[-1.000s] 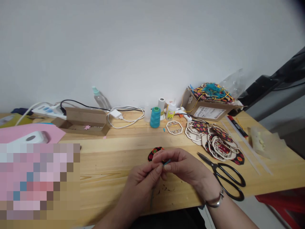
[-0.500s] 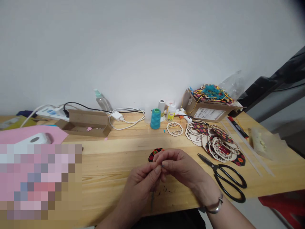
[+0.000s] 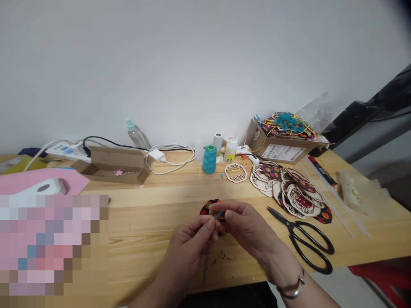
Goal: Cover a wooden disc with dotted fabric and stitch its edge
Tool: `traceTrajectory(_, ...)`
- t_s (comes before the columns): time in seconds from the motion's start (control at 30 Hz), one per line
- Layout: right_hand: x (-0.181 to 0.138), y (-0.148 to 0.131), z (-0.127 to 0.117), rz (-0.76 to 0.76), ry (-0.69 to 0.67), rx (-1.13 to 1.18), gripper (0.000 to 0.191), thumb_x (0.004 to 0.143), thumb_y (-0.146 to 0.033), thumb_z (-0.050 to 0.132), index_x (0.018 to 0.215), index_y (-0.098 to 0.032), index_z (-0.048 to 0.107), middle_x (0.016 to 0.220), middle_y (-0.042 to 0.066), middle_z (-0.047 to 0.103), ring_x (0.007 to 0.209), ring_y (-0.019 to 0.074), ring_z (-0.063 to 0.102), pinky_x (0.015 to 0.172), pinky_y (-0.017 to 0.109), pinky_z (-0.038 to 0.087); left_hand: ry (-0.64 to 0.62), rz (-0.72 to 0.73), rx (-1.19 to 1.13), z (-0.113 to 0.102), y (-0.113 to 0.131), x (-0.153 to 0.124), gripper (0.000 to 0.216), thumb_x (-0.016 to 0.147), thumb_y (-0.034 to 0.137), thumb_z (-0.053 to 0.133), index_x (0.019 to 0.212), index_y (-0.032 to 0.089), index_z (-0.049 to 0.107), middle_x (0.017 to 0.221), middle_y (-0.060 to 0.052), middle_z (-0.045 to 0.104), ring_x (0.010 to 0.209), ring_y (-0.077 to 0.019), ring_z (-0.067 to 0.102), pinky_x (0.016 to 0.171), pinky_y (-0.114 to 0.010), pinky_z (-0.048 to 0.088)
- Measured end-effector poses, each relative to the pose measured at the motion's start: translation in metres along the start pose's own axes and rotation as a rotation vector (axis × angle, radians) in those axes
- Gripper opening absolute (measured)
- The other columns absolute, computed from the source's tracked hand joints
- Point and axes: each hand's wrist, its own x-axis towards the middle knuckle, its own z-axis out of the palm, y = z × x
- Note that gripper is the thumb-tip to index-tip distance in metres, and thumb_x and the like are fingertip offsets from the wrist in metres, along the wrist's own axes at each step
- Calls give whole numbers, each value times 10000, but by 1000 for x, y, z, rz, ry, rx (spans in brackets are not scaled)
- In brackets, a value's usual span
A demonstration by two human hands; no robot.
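Observation:
Both hands meet over the near middle of the table. My left hand (image 3: 194, 239) pinches a teal thread (image 3: 218, 214) between thumb and forefinger. My right hand (image 3: 248, 226) is curled around the same thread, its thumb a little apart from the forefinger; the other fingertips are partly hidden. A strand of teal thread hangs below my left hand. Just beyond the fingers a black patterned fabric piece (image 3: 208, 206) shows, partly covered by my right hand. Black-handled scissors (image 3: 290, 224) lie to the right, blades pointing away.
A teal thread cone (image 3: 209, 159), a glue bottle (image 3: 230, 152) and a wooden lattice frame (image 3: 235, 173) stand or lie behind. Fabric-backed lattice frames (image 3: 298, 192) are piled at right, before a filled cardboard box (image 3: 279, 149). An open small box (image 3: 115, 167) and pink sheet are left.
My right thumb has lifted away from the left fingertips, and the fingers have opened slightly. A short length of teal thread now shows between the hands.

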Motion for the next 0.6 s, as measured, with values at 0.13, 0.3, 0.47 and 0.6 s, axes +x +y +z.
traceTrajectory(0.13, -1, 2, 6, -13, 112, -68, 184, 602, -201, 764, 778, -157, 728, 744, 29, 658, 625, 114, 553, 609, 251, 418, 29, 35, 94, -2, -2, 0, 241, 791, 335, 610, 623, 162, 617, 558, 38, 457, 515, -76, 326, 483, -207, 238)
traceTrajectory(0.3, 0, -4, 13, -152, 171, -61, 67, 598, -172, 753, 607, -150, 690, 728, 9, 620, 675, 110, 546, 607, 221, 409, 37, 125, 368, -1, 8, 2, 233, 811, 325, 571, 648, 173, 639, 565, 33, 482, 543, -99, 397, 514, -214, 306)
traceTrajectory(0.47, -7, -21, 16, -212, 177, -1, 98, 680, -192, 721, 630, -144, 651, 789, 23, 657, 527, 45, 483, 521, 183, 381, -37, 436, 699, -5, 16, 7, 168, 826, 206, 545, 767, 217, 702, 698, -1, 619, 742, -164, 522, 726, -280, 402)
traceTrajectory(0.6, -19, -38, 22, -231, 32, 51, 105, 771, -216, 656, 687, -155, 639, 715, 21, 665, 499, 55, 537, 473, 161, 374, -10, 680, 939, -18, 14, 17, 177, 813, 159, 557, 838, 234, 715, 721, -18, 678, 842, -199, 505, 780, -319, 416)
